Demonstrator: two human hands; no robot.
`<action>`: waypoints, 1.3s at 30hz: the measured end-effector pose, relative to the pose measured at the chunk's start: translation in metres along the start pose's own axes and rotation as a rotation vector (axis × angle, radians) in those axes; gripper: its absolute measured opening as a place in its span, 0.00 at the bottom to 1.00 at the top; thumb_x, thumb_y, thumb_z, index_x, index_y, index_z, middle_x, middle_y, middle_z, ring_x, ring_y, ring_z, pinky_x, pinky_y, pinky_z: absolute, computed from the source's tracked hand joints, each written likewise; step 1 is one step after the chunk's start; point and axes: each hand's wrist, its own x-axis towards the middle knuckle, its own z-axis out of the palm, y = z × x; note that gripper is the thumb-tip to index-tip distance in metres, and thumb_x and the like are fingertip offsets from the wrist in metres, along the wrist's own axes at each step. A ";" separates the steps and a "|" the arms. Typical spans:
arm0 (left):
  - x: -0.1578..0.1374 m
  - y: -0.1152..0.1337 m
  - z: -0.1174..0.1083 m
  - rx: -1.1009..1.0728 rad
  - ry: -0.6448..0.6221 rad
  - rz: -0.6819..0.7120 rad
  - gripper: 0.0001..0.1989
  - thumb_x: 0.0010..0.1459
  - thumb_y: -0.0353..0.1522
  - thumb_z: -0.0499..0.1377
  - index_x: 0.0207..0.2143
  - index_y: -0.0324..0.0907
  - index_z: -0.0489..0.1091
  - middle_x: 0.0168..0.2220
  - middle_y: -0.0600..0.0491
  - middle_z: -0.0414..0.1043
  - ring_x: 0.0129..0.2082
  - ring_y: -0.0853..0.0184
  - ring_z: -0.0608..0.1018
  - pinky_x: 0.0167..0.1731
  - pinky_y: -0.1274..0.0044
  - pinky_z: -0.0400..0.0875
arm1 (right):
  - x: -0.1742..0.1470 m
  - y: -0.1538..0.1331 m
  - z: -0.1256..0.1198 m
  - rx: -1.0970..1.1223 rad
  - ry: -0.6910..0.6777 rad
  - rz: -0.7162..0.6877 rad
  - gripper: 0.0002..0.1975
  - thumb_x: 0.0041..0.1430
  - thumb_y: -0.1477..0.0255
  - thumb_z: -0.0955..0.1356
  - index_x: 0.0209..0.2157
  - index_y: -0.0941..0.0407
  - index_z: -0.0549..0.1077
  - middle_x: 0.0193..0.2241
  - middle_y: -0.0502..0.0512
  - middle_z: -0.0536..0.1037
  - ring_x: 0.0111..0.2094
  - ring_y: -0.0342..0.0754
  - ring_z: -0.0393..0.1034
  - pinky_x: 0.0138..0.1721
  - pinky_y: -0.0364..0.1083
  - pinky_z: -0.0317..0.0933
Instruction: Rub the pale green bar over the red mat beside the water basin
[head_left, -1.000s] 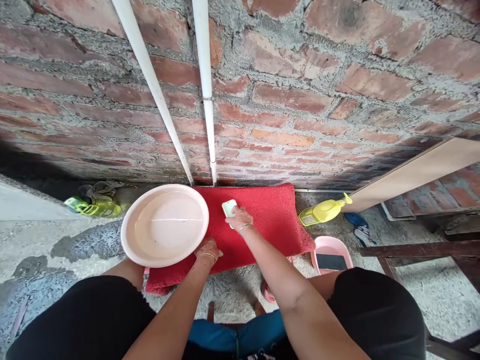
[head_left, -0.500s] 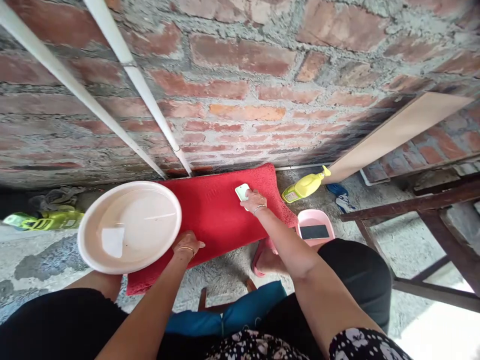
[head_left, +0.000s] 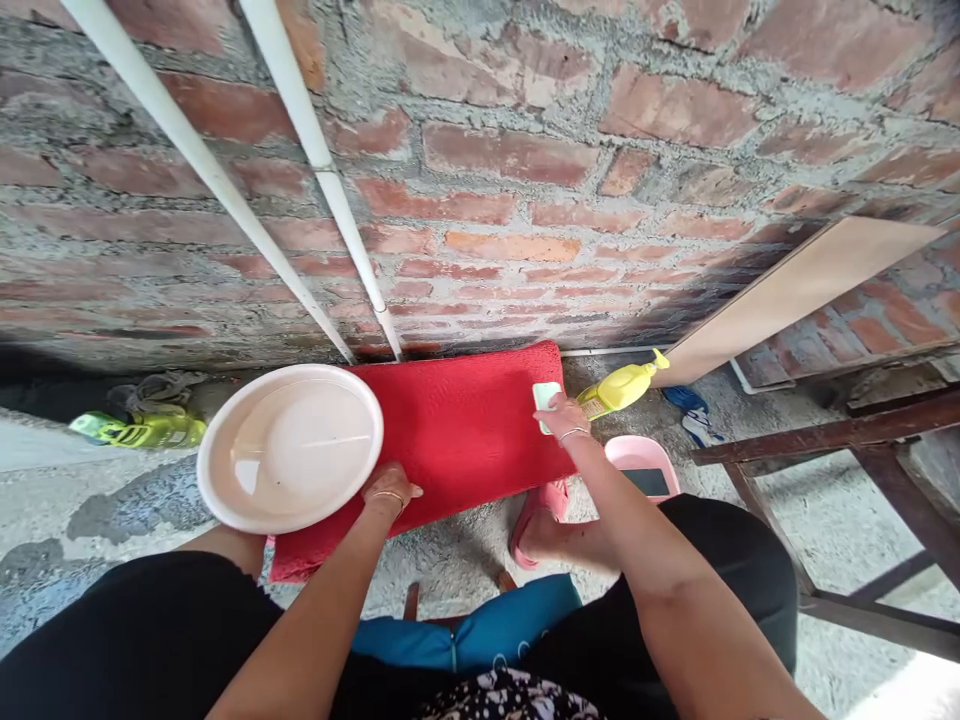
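Directly beneath both hands (head_left: 388, 483) (head_left: 565, 414), red cloth (head_left: 465, 430)

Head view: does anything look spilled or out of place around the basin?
Possibly: dark patches on the concrete floor left of the plastic basin look like spilled water, darker than their surroundings, though they could be stains. The red cloth shows no obvious damage.

Rough matt cloth (head_left: 457, 425), smooth plastic basin (head_left: 208, 465), coarse brick wall (head_left: 510, 152).
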 end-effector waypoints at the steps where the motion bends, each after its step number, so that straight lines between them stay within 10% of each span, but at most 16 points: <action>1: -0.002 0.000 0.000 -0.006 0.007 0.003 0.25 0.40 0.44 0.64 0.40 0.37 0.73 0.43 0.39 0.74 0.44 0.57 0.75 0.37 0.76 0.69 | -0.010 -0.022 0.008 0.013 -0.018 -0.053 0.23 0.46 0.54 0.67 0.43 0.51 0.68 0.42 0.57 0.68 0.41 0.50 0.68 0.41 0.47 0.59; 7: -0.002 -0.002 0.002 -0.038 0.022 -0.023 0.24 0.39 0.44 0.65 0.38 0.39 0.73 0.42 0.42 0.74 0.43 0.58 0.76 0.38 0.75 0.69 | -0.075 -0.148 0.066 -0.047 -0.174 -0.376 0.23 0.46 0.56 0.67 0.44 0.48 0.66 0.44 0.53 0.67 0.40 0.48 0.68 0.39 0.46 0.59; 12: 0.002 -0.004 0.005 -0.048 0.021 -0.011 0.25 0.38 0.43 0.66 0.38 0.39 0.73 0.41 0.41 0.75 0.42 0.57 0.76 0.38 0.73 0.69 | -0.097 -0.175 0.091 -0.127 -0.180 -0.531 0.24 0.46 0.58 0.67 0.46 0.49 0.65 0.46 0.55 0.65 0.43 0.50 0.66 0.40 0.47 0.58; 32: -0.002 0.001 -0.001 -0.040 -0.001 -0.044 0.25 0.39 0.43 0.65 0.38 0.37 0.73 0.41 0.40 0.75 0.42 0.56 0.76 0.36 0.73 0.70 | 0.008 0.058 0.021 -0.075 -0.012 0.073 0.21 0.48 0.57 0.67 0.42 0.54 0.69 0.42 0.59 0.68 0.39 0.51 0.68 0.38 0.47 0.58; 39: 0.001 0.000 0.003 -0.070 -0.010 -0.042 0.26 0.38 0.43 0.66 0.39 0.38 0.72 0.42 0.40 0.74 0.43 0.56 0.76 0.38 0.73 0.69 | -0.024 0.040 0.015 -0.102 -0.005 0.067 0.22 0.48 0.55 0.66 0.43 0.53 0.68 0.42 0.59 0.68 0.39 0.51 0.68 0.37 0.47 0.58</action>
